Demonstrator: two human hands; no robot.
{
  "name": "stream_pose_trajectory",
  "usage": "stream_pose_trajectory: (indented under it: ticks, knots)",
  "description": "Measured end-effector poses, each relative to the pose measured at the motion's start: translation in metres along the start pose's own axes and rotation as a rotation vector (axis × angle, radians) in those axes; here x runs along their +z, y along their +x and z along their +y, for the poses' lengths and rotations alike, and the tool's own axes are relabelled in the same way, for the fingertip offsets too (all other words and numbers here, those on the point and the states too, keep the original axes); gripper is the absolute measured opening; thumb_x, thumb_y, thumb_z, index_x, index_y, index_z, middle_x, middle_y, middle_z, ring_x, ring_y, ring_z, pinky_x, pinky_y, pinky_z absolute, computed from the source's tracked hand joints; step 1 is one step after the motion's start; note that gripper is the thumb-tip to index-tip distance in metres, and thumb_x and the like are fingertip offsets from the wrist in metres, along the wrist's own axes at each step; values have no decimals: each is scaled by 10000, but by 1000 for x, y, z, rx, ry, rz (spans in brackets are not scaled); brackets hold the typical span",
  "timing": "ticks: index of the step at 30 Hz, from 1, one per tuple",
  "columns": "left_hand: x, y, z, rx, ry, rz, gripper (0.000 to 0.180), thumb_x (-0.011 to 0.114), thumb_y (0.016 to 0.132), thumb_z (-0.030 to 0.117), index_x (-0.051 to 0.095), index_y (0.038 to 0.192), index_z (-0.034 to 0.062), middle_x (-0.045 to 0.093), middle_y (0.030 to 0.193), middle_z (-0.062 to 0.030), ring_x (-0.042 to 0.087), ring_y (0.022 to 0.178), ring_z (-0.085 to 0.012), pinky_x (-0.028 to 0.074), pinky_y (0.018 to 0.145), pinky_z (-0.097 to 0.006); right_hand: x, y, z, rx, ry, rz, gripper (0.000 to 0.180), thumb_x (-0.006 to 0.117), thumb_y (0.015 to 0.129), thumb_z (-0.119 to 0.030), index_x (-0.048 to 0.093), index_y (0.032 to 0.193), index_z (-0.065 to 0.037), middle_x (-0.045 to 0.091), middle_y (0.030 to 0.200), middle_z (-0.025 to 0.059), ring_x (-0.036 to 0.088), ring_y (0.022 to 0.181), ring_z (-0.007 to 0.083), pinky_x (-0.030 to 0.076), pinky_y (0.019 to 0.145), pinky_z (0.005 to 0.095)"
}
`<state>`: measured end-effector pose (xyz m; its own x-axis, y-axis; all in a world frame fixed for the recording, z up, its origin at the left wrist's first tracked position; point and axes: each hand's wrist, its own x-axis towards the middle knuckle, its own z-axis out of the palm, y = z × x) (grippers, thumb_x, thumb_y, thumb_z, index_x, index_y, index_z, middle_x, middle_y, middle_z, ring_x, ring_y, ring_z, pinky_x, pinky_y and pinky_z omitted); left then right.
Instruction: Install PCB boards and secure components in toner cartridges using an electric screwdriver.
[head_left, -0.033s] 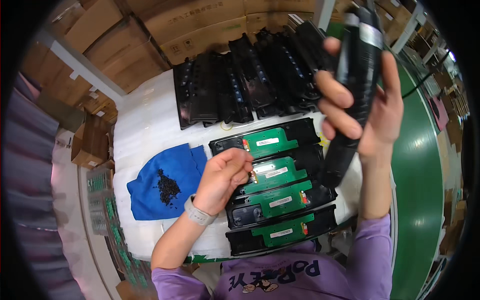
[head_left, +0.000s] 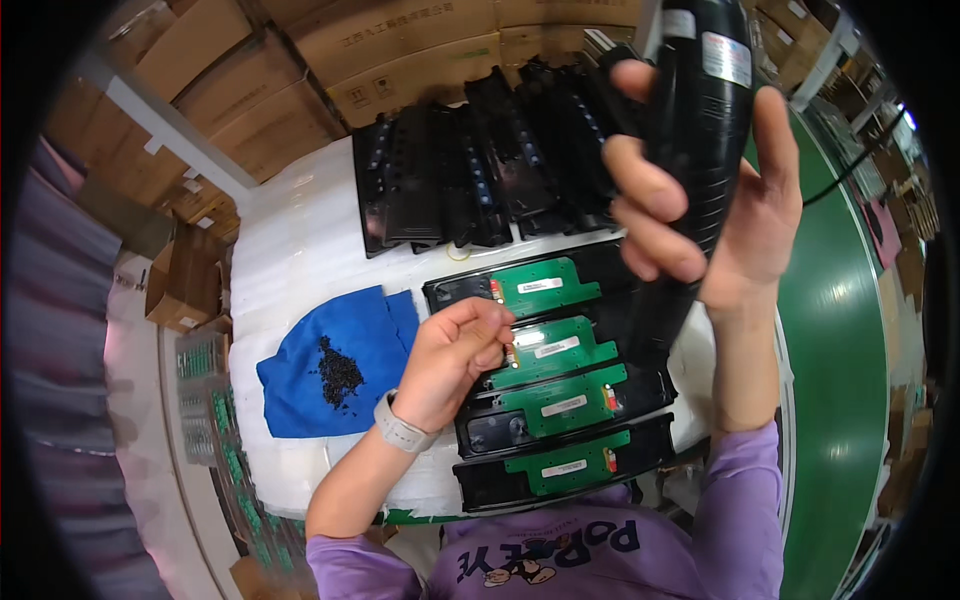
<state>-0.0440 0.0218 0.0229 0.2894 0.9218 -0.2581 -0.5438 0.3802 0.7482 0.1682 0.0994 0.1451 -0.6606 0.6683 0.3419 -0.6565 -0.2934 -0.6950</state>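
Observation:
My right hand [head_left: 745,235] is wrapped round a black electric screwdriver [head_left: 700,120], held upright with its lower end over the right part of the black housings. My left hand [head_left: 448,355] is closed in a pinch above the left ends of the upper boards. Whatever its fingertips hold, if anything, is too small to make out. Several black plastic housings [head_left: 640,445] lie in a row, each bearing a green circuit board [head_left: 575,405] with a white label. To the left, a pile of small black screws [head_left: 340,375] rests on a blue cloth [head_left: 290,350].
More black plastic housings [head_left: 400,185] stand close together at the back of the white-covered table [head_left: 290,235]. Cardboard boxes [head_left: 400,50] are stacked behind. Trays of green boards [head_left: 240,480] sit low at the left. A green surface [head_left: 835,350] runs along the right.
My right hand and the screwdriver have shifted slightly left. My left hand keeps its pinch over the boards, almost unmoved.

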Motion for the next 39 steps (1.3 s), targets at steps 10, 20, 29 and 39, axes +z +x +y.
stream_pose_trajectory:
  ticks: [10,20,29,39]
  knots:
    - [-14,-3,-13,60,175,41,120,581,868,69,607,950,-14,633,812,-62,464,578,-48,371,537,-162,-16,23,30,-119,-130,-165,609,636,770,-514,394,1129,-86,518,682,-3,519,416,123,439,481,283]
    - [-17,-6,-15,63,162,94,142,613,842,46,612,963,-28,661,827,-86,537,614,-46,427,535,-166,-41,28,54,-175,-264,-55,581,572,801,-534,401,1133,-88,514,686,-11,531,447,114,439,483,282]
    - [-8,-13,-11,176,461,142,87,625,824,27,639,896,-20,661,789,-73,502,573,-23,405,499,-159,-30,19,55,-186,-280,-29,587,545,812,-544,396,1131,-74,503,693,-13,512,447,112,429,502,275]
    - [-9,-14,-12,171,129,218,130,632,819,43,594,913,-38,643,769,-151,494,501,-72,382,477,-175,-22,20,65,-289,-127,149,566,463,842,-561,413,1066,-44,468,673,4,462,448,118,367,501,271]
